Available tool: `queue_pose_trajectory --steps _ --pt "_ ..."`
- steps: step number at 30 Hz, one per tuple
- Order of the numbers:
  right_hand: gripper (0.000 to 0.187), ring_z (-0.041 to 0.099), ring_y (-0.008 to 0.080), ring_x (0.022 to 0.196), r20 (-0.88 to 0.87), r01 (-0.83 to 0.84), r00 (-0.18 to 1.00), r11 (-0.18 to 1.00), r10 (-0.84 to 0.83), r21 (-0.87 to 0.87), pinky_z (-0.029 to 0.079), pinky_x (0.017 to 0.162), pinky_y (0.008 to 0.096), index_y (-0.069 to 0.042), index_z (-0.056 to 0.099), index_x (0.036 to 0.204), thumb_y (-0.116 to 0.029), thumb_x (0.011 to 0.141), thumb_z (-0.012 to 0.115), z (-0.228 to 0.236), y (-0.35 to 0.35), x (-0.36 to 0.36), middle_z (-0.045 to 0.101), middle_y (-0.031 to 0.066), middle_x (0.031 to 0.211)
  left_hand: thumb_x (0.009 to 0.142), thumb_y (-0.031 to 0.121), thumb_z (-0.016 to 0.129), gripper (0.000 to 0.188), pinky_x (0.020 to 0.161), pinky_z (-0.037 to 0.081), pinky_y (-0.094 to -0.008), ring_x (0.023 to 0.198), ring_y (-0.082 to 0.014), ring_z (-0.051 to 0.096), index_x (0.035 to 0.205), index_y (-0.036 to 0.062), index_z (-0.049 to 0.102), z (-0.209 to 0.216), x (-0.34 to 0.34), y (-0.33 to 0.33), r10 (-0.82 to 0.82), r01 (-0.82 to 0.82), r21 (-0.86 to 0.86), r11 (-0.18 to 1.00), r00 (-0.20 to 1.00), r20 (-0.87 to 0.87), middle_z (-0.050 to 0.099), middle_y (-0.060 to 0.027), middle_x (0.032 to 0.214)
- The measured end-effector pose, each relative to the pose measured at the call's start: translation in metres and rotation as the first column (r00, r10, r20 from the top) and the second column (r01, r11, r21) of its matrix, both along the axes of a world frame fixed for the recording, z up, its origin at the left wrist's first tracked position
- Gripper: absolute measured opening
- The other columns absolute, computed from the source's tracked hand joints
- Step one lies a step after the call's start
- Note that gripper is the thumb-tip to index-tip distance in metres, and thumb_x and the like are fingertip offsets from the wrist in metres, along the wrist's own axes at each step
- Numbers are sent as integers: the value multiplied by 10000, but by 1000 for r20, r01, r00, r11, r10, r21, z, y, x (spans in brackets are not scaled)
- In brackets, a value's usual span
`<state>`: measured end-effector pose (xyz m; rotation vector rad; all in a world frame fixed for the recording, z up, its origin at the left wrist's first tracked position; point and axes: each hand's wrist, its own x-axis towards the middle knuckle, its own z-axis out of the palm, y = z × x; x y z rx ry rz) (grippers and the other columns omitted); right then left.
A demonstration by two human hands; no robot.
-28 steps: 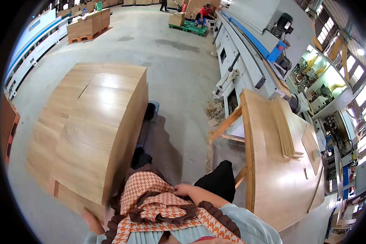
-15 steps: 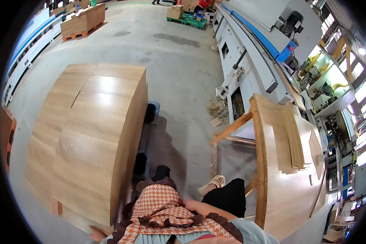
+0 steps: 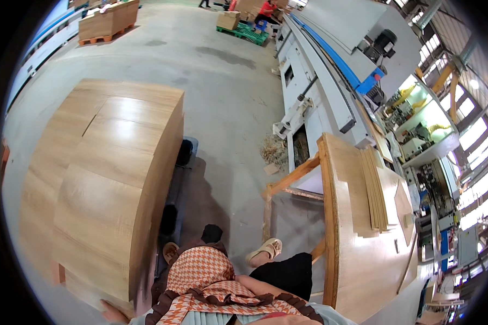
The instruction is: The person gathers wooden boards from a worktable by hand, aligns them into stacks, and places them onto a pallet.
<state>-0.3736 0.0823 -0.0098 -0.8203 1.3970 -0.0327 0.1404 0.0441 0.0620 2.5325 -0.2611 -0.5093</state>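
Observation:
To my left stands a wide stack of wood-grain panels (image 3: 100, 200), its top made up of several boards with seams between them. My left hand (image 3: 113, 312) rests at the near edge of this stack, fingers stretched out on the board; nothing shows in its grasp. My right forearm crosses my lap, and my right hand (image 3: 242, 280) lies against the orange-and-white checked apron (image 3: 200, 271). A fold of the apron hides its fingers, so I cannot see whether it holds anything.
On my right, a wooden-framed worktable (image 3: 358, 265) carries a small pile of thin boards (image 3: 378, 189). Beyond it runs a long grey machine (image 3: 322, 92) with a blue rail. Sawdust (image 3: 274, 150) lies at its foot. A person in red (image 3: 267, 10) is far off by a green pallet (image 3: 249, 33).
My view has shifted slightly, so the stack and worktable sit further left. My right hand has slipped further behind the apron fold. My left hand stays at the stack's near edge.

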Motion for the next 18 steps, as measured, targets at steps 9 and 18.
queue_pose_trajectory --steps 9,18 --pt "396 543 210 863 -129 -335 941 922 314 -197 419 766 324 -36 504 1108 -239 773 568 18 -6 14 587 129 987 813 525 454 704 810 433 -400 935 -347 523 1105 -114 418 -7 1 0 100 -123 -172 977 986 -135 485 -271 1090" --pt "394 552 190 753 45 -173 981 958 188 -230 450 632 306 -78 552 1070 -172 688 580 16 -21 38 596 98 894 798 497 487 682 832 427 -394 947 -343 531 1095 -115 440 13 -25 2 -41 39 -248 968 999 -3 504 -266 1088"
